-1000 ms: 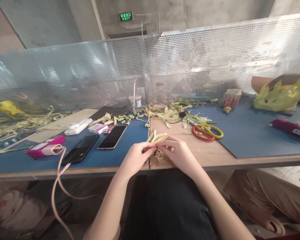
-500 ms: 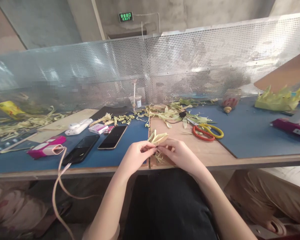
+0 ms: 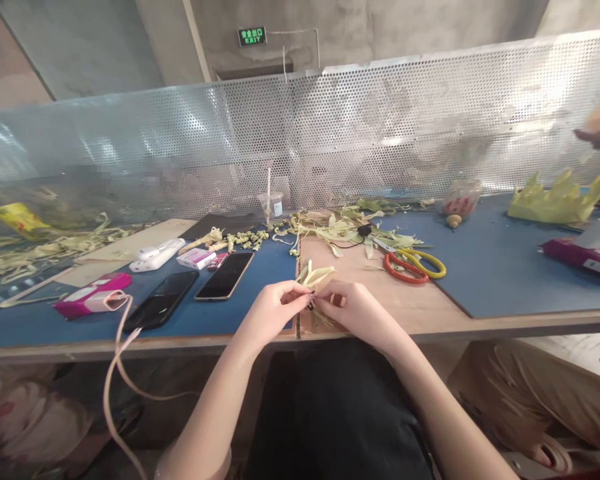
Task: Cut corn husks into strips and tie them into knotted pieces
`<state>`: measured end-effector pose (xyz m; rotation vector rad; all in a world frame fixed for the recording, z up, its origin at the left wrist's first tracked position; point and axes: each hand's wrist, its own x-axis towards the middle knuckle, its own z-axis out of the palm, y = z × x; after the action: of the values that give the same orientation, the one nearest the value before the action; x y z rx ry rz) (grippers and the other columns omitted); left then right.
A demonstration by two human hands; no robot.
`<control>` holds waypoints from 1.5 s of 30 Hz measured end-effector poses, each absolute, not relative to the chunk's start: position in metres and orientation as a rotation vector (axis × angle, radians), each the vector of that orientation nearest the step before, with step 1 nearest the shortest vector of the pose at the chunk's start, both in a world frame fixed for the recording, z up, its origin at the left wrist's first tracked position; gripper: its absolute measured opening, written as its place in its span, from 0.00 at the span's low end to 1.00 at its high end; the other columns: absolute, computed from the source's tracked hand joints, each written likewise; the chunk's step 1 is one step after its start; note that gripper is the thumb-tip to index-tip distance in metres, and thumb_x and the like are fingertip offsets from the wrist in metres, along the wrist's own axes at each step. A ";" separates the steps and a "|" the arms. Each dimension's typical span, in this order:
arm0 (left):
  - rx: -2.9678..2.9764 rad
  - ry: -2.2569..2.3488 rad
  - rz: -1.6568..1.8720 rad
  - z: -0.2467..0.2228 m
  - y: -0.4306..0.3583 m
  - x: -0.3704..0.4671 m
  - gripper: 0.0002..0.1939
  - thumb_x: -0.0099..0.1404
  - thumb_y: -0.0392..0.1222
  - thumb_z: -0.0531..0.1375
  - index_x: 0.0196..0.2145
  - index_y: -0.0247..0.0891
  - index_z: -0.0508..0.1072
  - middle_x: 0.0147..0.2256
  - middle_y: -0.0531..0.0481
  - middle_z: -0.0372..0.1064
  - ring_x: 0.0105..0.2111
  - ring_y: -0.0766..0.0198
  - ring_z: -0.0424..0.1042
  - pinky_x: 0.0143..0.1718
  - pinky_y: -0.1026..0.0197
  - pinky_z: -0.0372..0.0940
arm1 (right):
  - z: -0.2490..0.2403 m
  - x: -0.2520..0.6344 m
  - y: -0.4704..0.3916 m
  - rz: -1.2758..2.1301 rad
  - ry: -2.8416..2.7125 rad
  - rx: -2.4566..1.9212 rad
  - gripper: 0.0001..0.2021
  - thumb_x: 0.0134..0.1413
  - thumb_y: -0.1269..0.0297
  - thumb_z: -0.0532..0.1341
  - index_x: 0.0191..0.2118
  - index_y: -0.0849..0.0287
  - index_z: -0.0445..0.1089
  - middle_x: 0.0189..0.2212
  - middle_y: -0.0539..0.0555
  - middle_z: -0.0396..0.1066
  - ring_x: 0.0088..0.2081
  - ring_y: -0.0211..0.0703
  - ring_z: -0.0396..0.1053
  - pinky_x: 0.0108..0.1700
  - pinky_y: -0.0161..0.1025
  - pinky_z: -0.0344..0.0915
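Close together at the table's front edge, my hands pinch a small bundle of pale yellow, husk-like strips (image 3: 318, 274). My left hand (image 3: 277, 308) has thumb and index finger pressed together on the bundle's left side. Fingertips of my right hand (image 3: 353, 308) meet it from the other side. Some dark, thin cord-like material shows just under the fingertips, partly hidden. Beyond the hands lies a loose heap of similar pale strips (image 3: 330, 227). Scissors (image 3: 405, 268) with one red and one yellow handle rest to the right of that heap, blades pointing away.
Two dark phones (image 3: 225, 275) lie left, beside a white case (image 3: 157, 255) and a pink box (image 3: 93, 293) with a cable. A plastic cup (image 3: 271, 205) with a straw stands at the perforated metal screen (image 3: 350, 133). A yellow-green crown-like piece (image 3: 555, 200) sits right.
My right fingers have shifted slightly at the bundle; the lower strip ends show less. At far right, the brown board has moved right and up, and a person's hand now shows there.
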<state>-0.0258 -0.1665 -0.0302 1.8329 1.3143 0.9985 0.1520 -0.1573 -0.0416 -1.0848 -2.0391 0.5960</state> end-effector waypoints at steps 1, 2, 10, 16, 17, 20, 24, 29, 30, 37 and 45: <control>1.834 1.318 0.992 -0.028 -0.166 -0.025 0.15 0.56 0.50 0.57 0.33 0.36 0.74 0.30 0.48 0.72 0.32 0.60 0.70 0.35 0.61 0.62 | -0.041 0.152 -0.157 0.590 -2.035 -1.076 0.08 0.50 0.64 0.56 0.32 0.58 0.73 0.26 0.50 0.70 0.25 0.35 0.62 0.28 0.32 0.57; 1.839 1.324 0.977 -0.026 -0.165 -0.025 0.15 0.56 0.50 0.57 0.33 0.36 0.74 0.29 0.49 0.72 0.31 0.61 0.70 0.33 0.61 0.62 | -0.040 0.152 -0.156 0.580 -2.035 -1.065 0.08 0.50 0.65 0.56 0.31 0.58 0.73 0.26 0.50 0.70 0.25 0.35 0.62 0.28 0.32 0.57; 1.858 1.308 0.901 0.009 -0.114 -0.024 0.14 0.51 0.48 0.61 0.30 0.35 0.73 0.25 0.48 0.70 0.24 0.65 0.67 0.19 0.67 0.56 | -0.006 0.145 -0.118 0.222 -2.160 -1.218 0.07 0.48 0.71 0.54 0.27 0.61 0.68 0.24 0.53 0.69 0.25 0.36 0.62 0.27 0.32 0.55; 1.733 1.204 0.805 0.022 -0.052 -0.021 0.15 0.47 0.45 0.64 0.31 0.32 0.73 0.29 0.45 0.70 0.29 0.65 0.69 0.25 0.65 0.59 | 0.032 0.161 -0.047 0.888 -2.430 -1.152 0.06 0.48 0.66 0.57 0.29 0.61 0.70 0.25 0.54 0.69 0.21 0.34 0.62 0.20 0.31 0.56; 1.719 1.188 0.814 0.020 -0.045 -0.021 0.14 0.47 0.44 0.64 0.31 0.32 0.73 0.29 0.46 0.70 0.28 0.66 0.68 0.25 0.65 0.58 | 0.031 0.164 -0.037 0.980 -2.390 -1.130 0.06 0.48 0.64 0.58 0.29 0.61 0.69 0.24 0.53 0.68 0.20 0.34 0.61 0.19 0.31 0.56; 1.680 1.127 0.909 0.011 -0.032 -0.019 0.13 0.47 0.43 0.64 0.30 0.33 0.72 0.28 0.48 0.68 0.26 0.69 0.66 0.23 0.67 0.55 | 0.014 0.167 -0.018 0.984 -1.984 -1.031 0.10 0.52 0.60 0.55 0.30 0.61 0.67 0.17 0.47 0.58 0.16 0.30 0.53 0.16 0.29 0.50; 1.682 1.051 0.930 0.001 -0.033 -0.020 0.12 0.49 0.43 0.63 0.31 0.33 0.71 0.26 0.50 0.66 0.23 0.72 0.61 0.21 0.68 0.50 | -0.013 0.164 -0.015 0.998 -1.808 -0.976 0.10 0.50 0.58 0.57 0.28 0.61 0.65 0.14 0.42 0.46 0.15 0.28 0.42 0.15 0.29 0.40; 1.742 1.022 0.853 0.005 -0.046 -0.025 0.12 0.50 0.44 0.62 0.31 0.34 0.72 0.25 0.51 0.63 0.21 0.73 0.57 0.19 0.67 0.45 | -0.016 0.167 -0.021 1.419 -1.834 -0.815 0.09 0.47 0.60 0.59 0.28 0.61 0.62 0.15 0.40 0.40 0.16 0.27 0.36 0.17 0.29 0.34; 1.751 1.032 0.828 0.006 -0.048 -0.026 0.12 0.50 0.44 0.62 0.31 0.34 0.72 0.24 0.51 0.62 0.21 0.73 0.56 0.19 0.67 0.45 | -0.016 0.168 -0.021 1.468 -1.826 -0.791 0.09 0.47 0.60 0.59 0.28 0.61 0.62 0.15 0.40 0.40 0.16 0.27 0.36 0.17 0.29 0.34; 1.756 0.991 0.797 0.009 -0.051 -0.031 0.12 0.50 0.44 0.63 0.31 0.35 0.71 0.25 0.53 0.61 0.20 0.74 0.54 0.18 0.68 0.42 | -0.016 0.168 -0.025 1.671 -1.846 -0.681 0.08 0.43 0.66 0.62 0.27 0.61 0.61 0.15 0.40 0.40 0.16 0.27 0.37 0.17 0.29 0.35; 1.763 1.063 0.811 0.003 -0.042 -0.034 0.13 0.50 0.43 0.62 0.33 0.34 0.71 0.28 0.51 0.64 0.22 0.74 0.58 0.18 0.69 0.45 | -0.016 0.164 -0.025 1.597 -1.795 -0.761 0.08 0.42 0.66 0.63 0.27 0.62 0.63 0.14 0.40 0.42 0.16 0.26 0.38 0.17 0.29 0.36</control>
<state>-0.0336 -0.0416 0.0034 1.7626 1.0629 0.8114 0.1636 -0.0254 -0.0161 -0.7606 -1.7952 1.5970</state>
